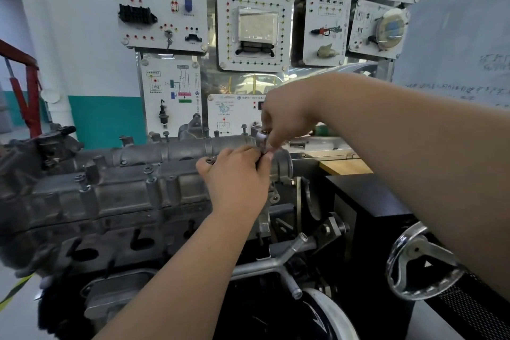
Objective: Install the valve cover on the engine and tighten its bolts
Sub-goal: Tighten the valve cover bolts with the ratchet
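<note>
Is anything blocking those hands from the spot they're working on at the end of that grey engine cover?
Nothing visible does. Both hands are already at the end of the valve cover: the right hand pinches a silver socket tool, and the left hand grips it just below. The bolt itself is hidden under the fingers.

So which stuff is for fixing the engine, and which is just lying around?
For the job: valve cover, its bolts, silver socket tool.
Just lying about: training panels on the wall, handwheel, loose bolt, wooden board.
</note>
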`<action>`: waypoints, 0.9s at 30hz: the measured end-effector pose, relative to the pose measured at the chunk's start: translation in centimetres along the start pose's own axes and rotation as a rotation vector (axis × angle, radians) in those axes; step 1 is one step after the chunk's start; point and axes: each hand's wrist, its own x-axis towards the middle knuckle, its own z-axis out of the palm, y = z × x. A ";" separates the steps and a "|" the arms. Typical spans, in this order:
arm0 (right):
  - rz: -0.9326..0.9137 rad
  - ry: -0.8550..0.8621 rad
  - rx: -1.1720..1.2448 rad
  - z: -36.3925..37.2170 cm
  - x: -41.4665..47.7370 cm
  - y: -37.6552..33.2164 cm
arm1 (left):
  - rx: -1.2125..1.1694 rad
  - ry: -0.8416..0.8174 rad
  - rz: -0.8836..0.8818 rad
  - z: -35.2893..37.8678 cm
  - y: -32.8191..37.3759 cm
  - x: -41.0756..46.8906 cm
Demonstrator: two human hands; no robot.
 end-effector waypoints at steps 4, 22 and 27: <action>0.045 0.007 0.198 1.3 0.1 0.3 | -0.016 0.010 -0.014 0.1 0.1 -0.1; 0.152 -0.062 0.283 1.8 0.2 -1.6 | -0.033 0.022 -0.013 -0.6 0.3 -0.2; 0.037 -0.040 0.094 0.7 0.0 -0.7 | -0.004 0.017 -0.023 0.3 0.2 0.3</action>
